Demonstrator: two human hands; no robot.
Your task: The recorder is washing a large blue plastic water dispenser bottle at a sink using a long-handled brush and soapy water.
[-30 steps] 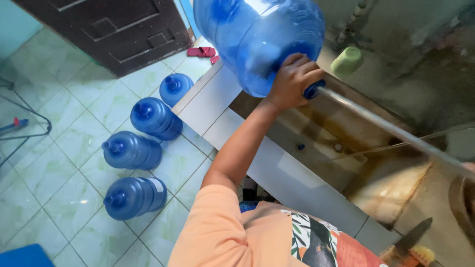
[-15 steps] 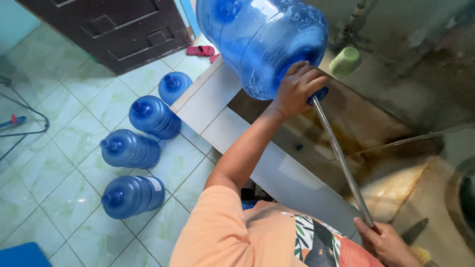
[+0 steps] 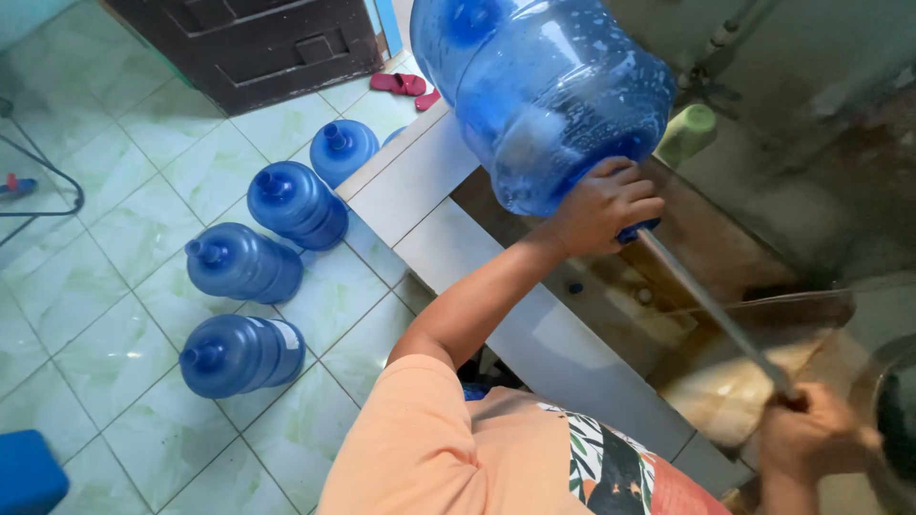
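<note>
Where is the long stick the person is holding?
In the head view, the long rod runs on the right from the mouth of the big blue bottle, beside the left hand, down to the right hand, above the wet trough.

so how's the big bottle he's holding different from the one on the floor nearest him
The held bottle is up over the tiled ledge, tipped neck-down, steadied by the left hand, with a metal rod pushed into its mouth by the right hand. The nearest floor bottle lies on its side on the tiles, untouched. The held bottle looks wet and streaky inside; the floor bottle bears a pale label. Both are large blue water bottles.
</note>
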